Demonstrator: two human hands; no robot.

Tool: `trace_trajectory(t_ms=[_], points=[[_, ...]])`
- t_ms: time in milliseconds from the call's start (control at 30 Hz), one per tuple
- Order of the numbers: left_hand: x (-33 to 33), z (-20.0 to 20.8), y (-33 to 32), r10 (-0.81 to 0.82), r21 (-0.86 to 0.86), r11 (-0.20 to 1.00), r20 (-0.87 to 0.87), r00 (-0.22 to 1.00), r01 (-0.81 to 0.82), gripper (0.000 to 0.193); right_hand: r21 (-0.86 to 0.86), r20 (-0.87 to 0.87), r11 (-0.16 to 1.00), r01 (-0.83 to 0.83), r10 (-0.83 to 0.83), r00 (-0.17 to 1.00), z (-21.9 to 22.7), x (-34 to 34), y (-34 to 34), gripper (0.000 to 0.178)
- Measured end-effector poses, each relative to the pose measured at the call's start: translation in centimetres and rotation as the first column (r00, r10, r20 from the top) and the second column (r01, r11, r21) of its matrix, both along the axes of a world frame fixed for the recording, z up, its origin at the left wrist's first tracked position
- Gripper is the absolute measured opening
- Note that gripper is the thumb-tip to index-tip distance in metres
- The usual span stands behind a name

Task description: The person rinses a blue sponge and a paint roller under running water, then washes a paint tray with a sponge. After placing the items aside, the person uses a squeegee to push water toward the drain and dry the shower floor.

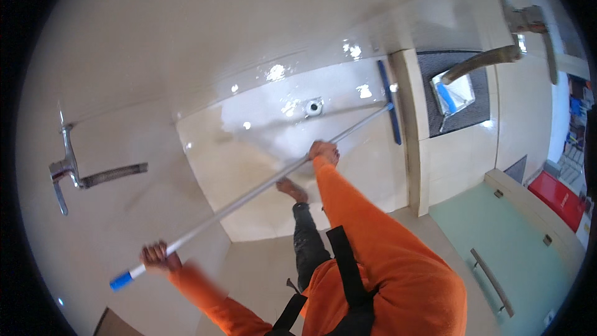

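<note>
Both my hands hold a long-handled floor squeegee (252, 195). Near the blue end of its pale pole, my left hand (160, 256) is wrapped round it. Farther along toward the blade, my right hand (324, 152) is closed on the same pole. The dark blue blade (388, 102) lies at the far right of the wet floor (249, 109), beside a low raised kerb (410, 124). A round floor drain (313, 107) sits in the wet area, left of the blade. My bare foot (292, 190) stands on the floor below the pole.
A metal tap (68, 171) juts from the left wall, and another tap (528, 22) is at the upper right. Beyond the kerb, a white tray (461, 94) with something blue rests on a dark panel (479, 121). A greenish glass door (497, 242) with a bar handle stands lower right.
</note>
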State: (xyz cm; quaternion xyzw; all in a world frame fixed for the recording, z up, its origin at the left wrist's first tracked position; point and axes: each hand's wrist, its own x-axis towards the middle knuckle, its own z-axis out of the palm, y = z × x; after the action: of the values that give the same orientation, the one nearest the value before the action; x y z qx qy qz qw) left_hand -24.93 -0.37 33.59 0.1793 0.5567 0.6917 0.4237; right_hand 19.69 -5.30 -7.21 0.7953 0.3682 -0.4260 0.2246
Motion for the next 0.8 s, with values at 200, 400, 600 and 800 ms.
trace_trajectory(t_ms=[200, 400, 600, 800], points=[[-3.9, 5.8, -2.9, 0.025, 0.025, 0.999, -0.113, 0.993, -0.023, 0.039, 0.031, -0.024, 0.966, -0.257, 0.258, 0.966, 5.9, -5.3, -0.1, 0.033], [-7.0, 1.4, 3.7, -0.120, 0.144, 0.983, 0.040, 0.992, 0.113, 0.037, -0.017, 0.075, 0.990, -0.144, 0.144, 0.987, 3.0, -4.3, 0.8, 0.032], [-3.3, -14.9, 11.9, -0.373, 0.185, 0.926, 0.319, 0.871, 0.329, 0.038, 0.454, 0.056, 0.359, 0.816, -0.925, 0.376, -11.4, 3.1, 2.1, 0.048], [-7.5, -12.2, 12.6, -0.303, 0.040, 0.952, 0.234, 0.924, 0.302, 0.040, -0.001, 0.231, 0.996, -0.085, 0.083, 0.969, -8.0, -3.1, 6.7, 0.020]])
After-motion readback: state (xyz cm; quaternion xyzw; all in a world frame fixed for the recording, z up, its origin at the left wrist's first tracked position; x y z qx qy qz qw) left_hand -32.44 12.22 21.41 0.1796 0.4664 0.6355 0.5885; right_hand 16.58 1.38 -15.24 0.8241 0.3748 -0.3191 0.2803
